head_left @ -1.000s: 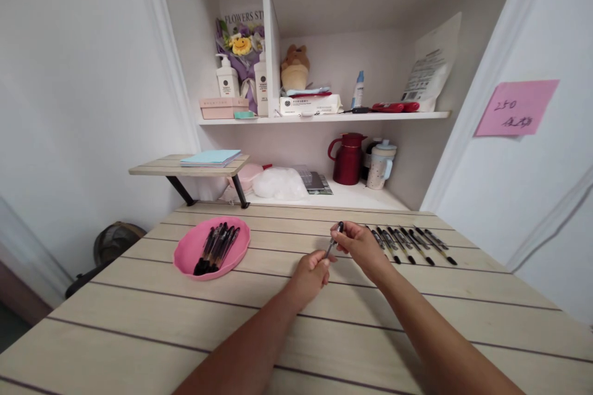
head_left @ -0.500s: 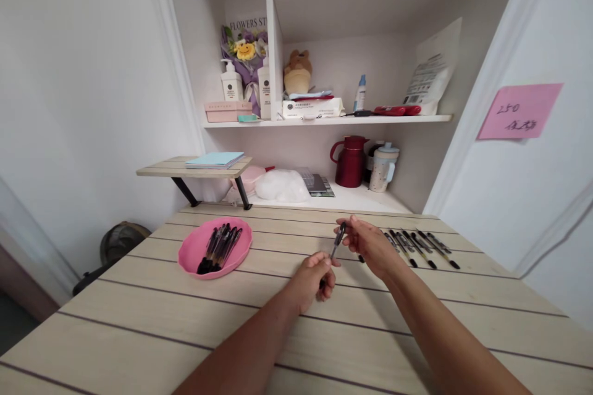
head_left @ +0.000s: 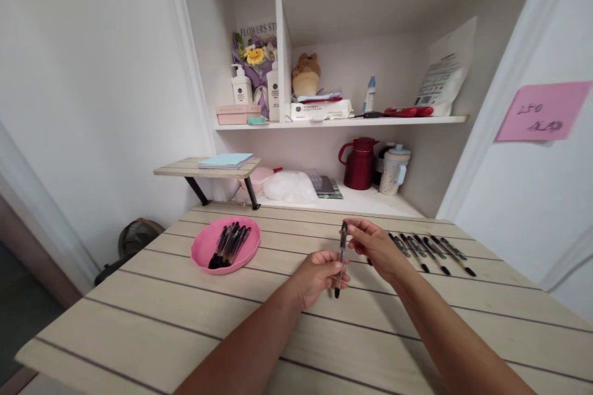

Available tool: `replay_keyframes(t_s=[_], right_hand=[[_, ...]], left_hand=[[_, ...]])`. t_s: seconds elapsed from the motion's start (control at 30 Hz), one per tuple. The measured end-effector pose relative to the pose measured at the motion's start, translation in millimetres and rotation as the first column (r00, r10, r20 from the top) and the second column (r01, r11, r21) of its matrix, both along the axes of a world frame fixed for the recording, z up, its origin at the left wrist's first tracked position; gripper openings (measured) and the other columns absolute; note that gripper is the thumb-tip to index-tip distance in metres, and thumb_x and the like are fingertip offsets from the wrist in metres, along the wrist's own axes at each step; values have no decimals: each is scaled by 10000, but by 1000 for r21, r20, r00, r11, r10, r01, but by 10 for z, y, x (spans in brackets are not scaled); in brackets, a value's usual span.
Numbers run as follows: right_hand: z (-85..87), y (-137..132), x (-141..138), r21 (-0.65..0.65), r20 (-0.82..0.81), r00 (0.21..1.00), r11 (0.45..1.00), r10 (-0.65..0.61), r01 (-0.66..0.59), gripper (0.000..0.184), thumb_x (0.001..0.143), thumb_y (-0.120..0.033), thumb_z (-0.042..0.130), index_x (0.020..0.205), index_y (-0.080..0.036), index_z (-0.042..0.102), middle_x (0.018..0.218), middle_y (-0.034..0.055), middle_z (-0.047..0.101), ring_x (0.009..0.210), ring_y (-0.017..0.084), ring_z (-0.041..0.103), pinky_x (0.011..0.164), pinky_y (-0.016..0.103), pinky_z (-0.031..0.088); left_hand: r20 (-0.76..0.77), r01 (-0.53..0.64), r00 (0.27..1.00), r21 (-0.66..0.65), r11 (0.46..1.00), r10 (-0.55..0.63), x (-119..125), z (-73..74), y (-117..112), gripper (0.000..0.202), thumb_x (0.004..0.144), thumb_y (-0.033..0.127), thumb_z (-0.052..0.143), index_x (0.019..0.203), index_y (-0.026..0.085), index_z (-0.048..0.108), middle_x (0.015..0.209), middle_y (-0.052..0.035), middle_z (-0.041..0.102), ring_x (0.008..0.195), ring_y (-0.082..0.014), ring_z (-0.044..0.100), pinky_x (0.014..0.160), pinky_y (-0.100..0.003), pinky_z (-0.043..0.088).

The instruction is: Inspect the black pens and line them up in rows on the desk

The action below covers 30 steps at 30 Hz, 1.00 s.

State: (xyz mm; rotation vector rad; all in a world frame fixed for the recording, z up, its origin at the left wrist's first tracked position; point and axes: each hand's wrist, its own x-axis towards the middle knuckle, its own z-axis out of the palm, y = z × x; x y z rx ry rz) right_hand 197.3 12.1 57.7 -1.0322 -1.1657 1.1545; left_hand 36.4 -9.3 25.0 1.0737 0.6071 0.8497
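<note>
A clear-barrelled pen [head_left: 342, 252] with black ends stands nearly upright between my hands, above the middle of the table. My left hand [head_left: 322, 274] is closed round its lower barrel, and the black lower end pokes out below the fingers. Up at the black top, my right hand [head_left: 370, 244] pinches the pen between thumb and fingers. To the right of that hand lie several similar pens [head_left: 433, 248] side by side, a few partly hidden behind it. More pens [head_left: 230, 245] rest in a pink scalloped tray [head_left: 200, 251] on the left.
The slatted wooden table [head_left: 222, 321] reaches back to white shelves. A small raised stand [head_left: 180, 168] at the back left bears blue paper [head_left: 225, 160]. Behind the table are a white plastic bag [head_left: 291, 187], a red jug [head_left: 360, 165] and a pale cup [head_left: 393, 171].
The pen has turned from a slant to nearly upright, its lower end now showing below my left hand. The whole view has shifted slightly, with things appearing further right.
</note>
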Motion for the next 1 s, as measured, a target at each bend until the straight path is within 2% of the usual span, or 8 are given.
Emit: replay_keyframes(t_s=[0.07, 0.13, 0.23, 0.37, 0.5, 0.63, 0.77, 1.0], right_hand=[[-13, 13, 61, -13, -4, 1000, 1000, -27, 27, 459, 619, -450, 675, 977, -176, 586, 808, 48, 637, 501, 70, 492, 413, 188, 322], [-33, 34, 128, -29, 11, 998, 998, -57, 57, 460, 634, -468, 660, 976, -169, 593, 844, 74, 647, 502, 75, 496, 408, 195, 332], [-62, 66, 213, -28, 61, 994, 995, -93, 95, 447, 636, -485, 649, 927, -148, 613, 826, 94, 649, 492, 87, 495, 397, 211, 340], [-73, 111, 318, -1, 133, 979, 987, -156, 158, 392, 645, -485, 630, 863, -159, 619, 799, 85, 653, 481, 93, 495, 404, 222, 350], [-118, 188, 501, 24, 360, 872, 938, -331, 346, 305, 676, -445, 573, 802, -170, 615, 736, 68, 658, 473, 112, 508, 418, 235, 344], [-235, 222, 630, 158, 790, 499, 905, -356, 396, 237, 705, -378, 508, 669, -179, 632, 602, 66, 638, 536, 172, 561, 497, 270, 371], [-368, 166, 508, 156, 958, 168, 914, -232, 374, 232, 719, -350, 499, 683, -180, 653, 710, 108, 673, 696, 230, 617, 564, 287, 390], [-465, 95, 282, 127, 988, 30, 919, -149, 374, 255, 743, -301, 473, 791, -128, 654, 893, 192, 658, 799, 283, 625, 655, 359, 425]], left_hand=[[-142, -95, 984, 106, 990, 110, -51, 117, 45, 257, 633, 294, 657, 813, 119, 602, 661, -15, 548, 578, -96, 528, 572, -229, 417], [-388, -193, 871, 297, 935, 303, -203, 285, 116, 200, 678, 264, 594, 818, 125, 620, 635, -11, 555, 525, -84, 495, 528, -214, 388], [-649, -219, 454, 583, 782, 611, -638, 557, 225, 147, 683, 250, 572, 783, 172, 645, 654, -6, 600, 554, -106, 518, 523, -212, 365], [-698, -264, 136, 658, 705, 703, -1344, 753, 297, 84, 673, 236, 564, 657, 178, 623, 652, -42, 622, 690, -189, 567, 580, -250, 355], [-748, -257, -115, 658, 708, 654, -1726, 705, 331, 124, 691, 217, 535, 606, 158, 603, 613, -109, 626, 718, -259, 591, 594, -298, 360], [-754, -205, -220, 656, 726, 619, -1745, 595, 350, 133, 716, 201, 507, 669, 150, 620, 704, -140, 655, 762, -274, 600, 614, -312, 377], [-749, -170, -261, 657, 734, 609, -1680, 535, 341, 166, 751, 202, 467, 763, 142, 622, 798, -141, 661, 760, -268, 602, 621, -324, 389], [-733, -159, -225, 677, 718, 641, -1637, 568, 330, 121, 726, 195, 504, 796, 146, 590, 896, -149, 635, 874, -294, 574, 682, -344, 394]])
